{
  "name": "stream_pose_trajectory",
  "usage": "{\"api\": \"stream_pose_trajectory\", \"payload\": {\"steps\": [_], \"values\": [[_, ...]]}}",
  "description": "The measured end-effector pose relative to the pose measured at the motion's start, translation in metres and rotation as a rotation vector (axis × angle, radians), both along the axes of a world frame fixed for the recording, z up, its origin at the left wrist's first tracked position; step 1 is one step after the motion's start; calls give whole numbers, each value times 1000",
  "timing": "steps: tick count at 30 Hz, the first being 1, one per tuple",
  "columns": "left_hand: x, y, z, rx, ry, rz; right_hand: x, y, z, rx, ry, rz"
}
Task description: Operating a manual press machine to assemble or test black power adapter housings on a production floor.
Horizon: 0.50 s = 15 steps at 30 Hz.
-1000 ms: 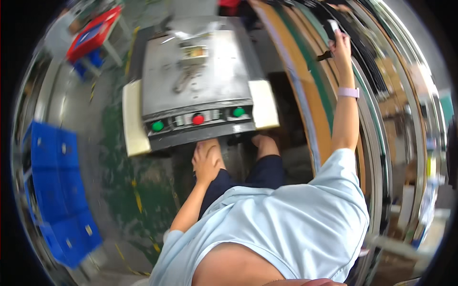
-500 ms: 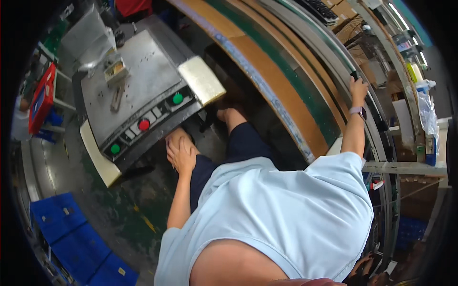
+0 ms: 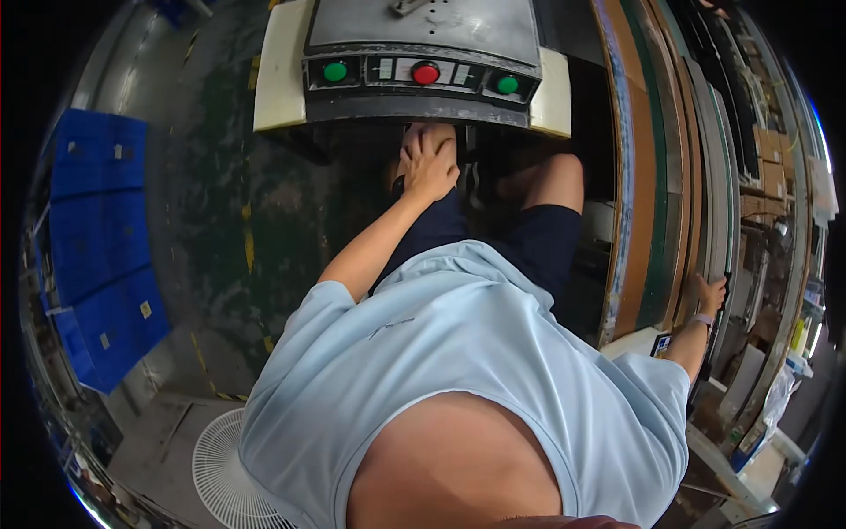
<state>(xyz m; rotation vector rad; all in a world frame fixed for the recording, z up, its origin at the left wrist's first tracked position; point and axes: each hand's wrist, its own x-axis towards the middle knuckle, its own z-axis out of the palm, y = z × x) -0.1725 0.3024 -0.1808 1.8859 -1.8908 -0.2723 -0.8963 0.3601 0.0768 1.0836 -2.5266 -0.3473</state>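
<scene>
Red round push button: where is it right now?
Head view, top centre: the red round push button sits on the front of the grey metal machine, between two green round buttons, above the bare left hand in the picture.

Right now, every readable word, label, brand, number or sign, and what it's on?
None I can quote. Too small or blurred:
White panels flanking the red button: faint marks.
Pale labels on the blue bins: blurred.
Small dark mark on the light-blue shirt: illegible.
Blue-and-white label near the right forearm: too small.
</scene>
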Motion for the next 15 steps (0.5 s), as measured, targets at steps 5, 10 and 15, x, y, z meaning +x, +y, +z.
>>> {"api": "stream_pose_trajectory", "payload": {"steps": [5,10,15], "values": [[-6,-1,1,-1,55,-2,32,-8,9,55,-32,-68],[-16,-5,1,-13,66,17,34,-7,8,28,45,-46],[-7,-6,3,1,27,54,56,-13,1,-33,77,-60]]}}
